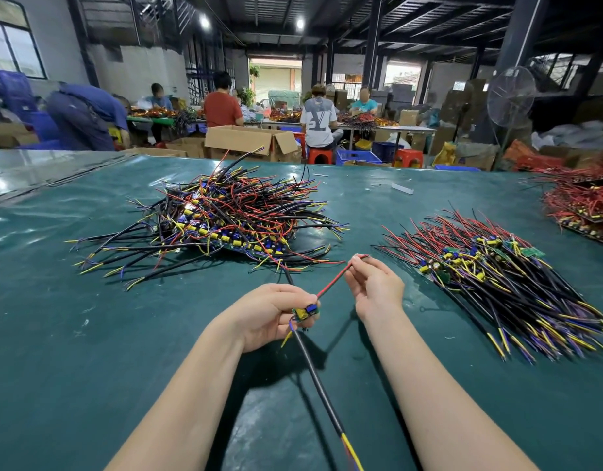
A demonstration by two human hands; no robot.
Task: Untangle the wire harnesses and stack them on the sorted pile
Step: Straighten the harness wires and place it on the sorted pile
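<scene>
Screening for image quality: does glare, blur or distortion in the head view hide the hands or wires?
Head view: the wide-angle lens bows the far edge of the table and tilts the pillars; glare only on the table's far left; ceiling lamps blown out; soft shadows under the left hand and right hand; both hands and the harness sharp; background faces blurred.

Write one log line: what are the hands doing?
left hand: holds small green circuit board | right hand: pinches its thin red wire
</scene>
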